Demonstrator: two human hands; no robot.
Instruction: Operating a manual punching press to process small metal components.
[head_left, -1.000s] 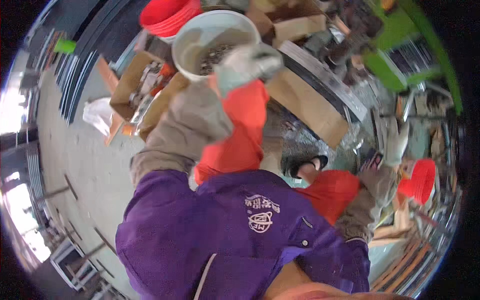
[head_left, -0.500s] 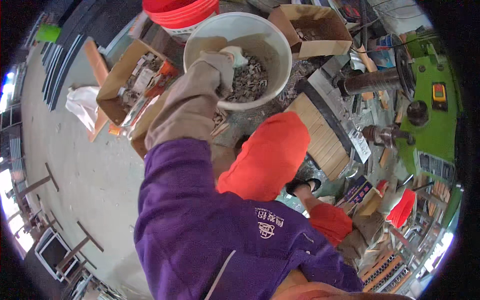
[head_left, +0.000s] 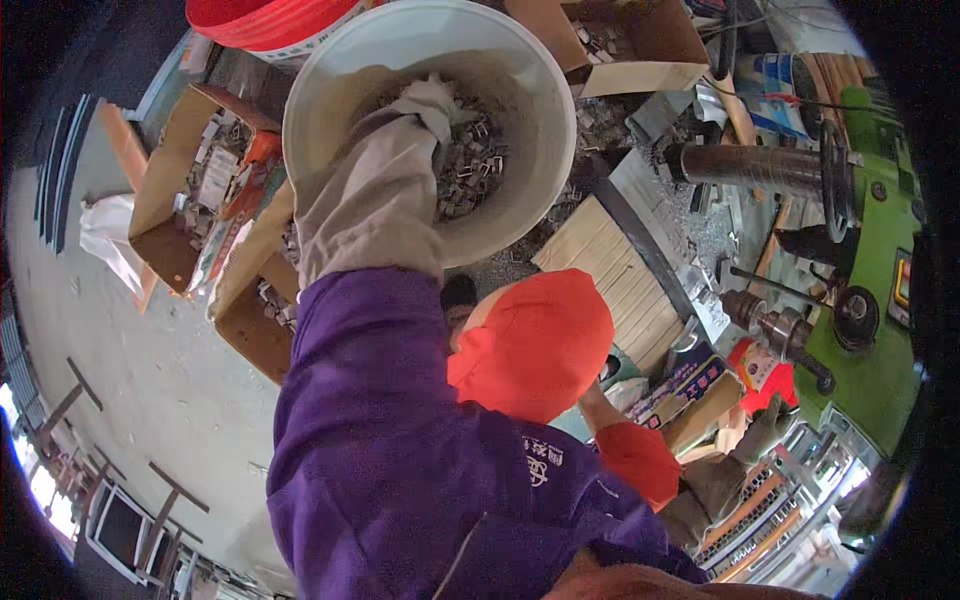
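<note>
My left hand (head_left: 430,102), in a pale glove, reaches down inside a large white bucket (head_left: 556,110). It lies at the small U-shaped metal pieces (head_left: 468,180) heaped on the bottom. Its fingers are hard to make out, so I cannot tell what they hold. A grey-brown sleeve cover runs over that forearm, above a purple jacket sleeve. At the lower right my right arm shows as a similar sleeve cover (head_left: 702,500). Its end lies near a red and whitish thing (head_left: 768,380), and the right hand's fingers cannot be told apart there.
A red bucket (head_left: 280,28) stands behind the white one. Cardboard boxes with metal bits stand to the left (head_left: 165,225) and at the back right (head_left: 650,78). A green machine (head_left: 870,350) with a metal column is at the right. A wooden board (head_left: 610,280) lies before it.
The view has shifted closer to the bucket, which appears larger. My left hand has gone deeper among the metal pieces. The right sleeve and the red thing sit farther left in view.
</note>
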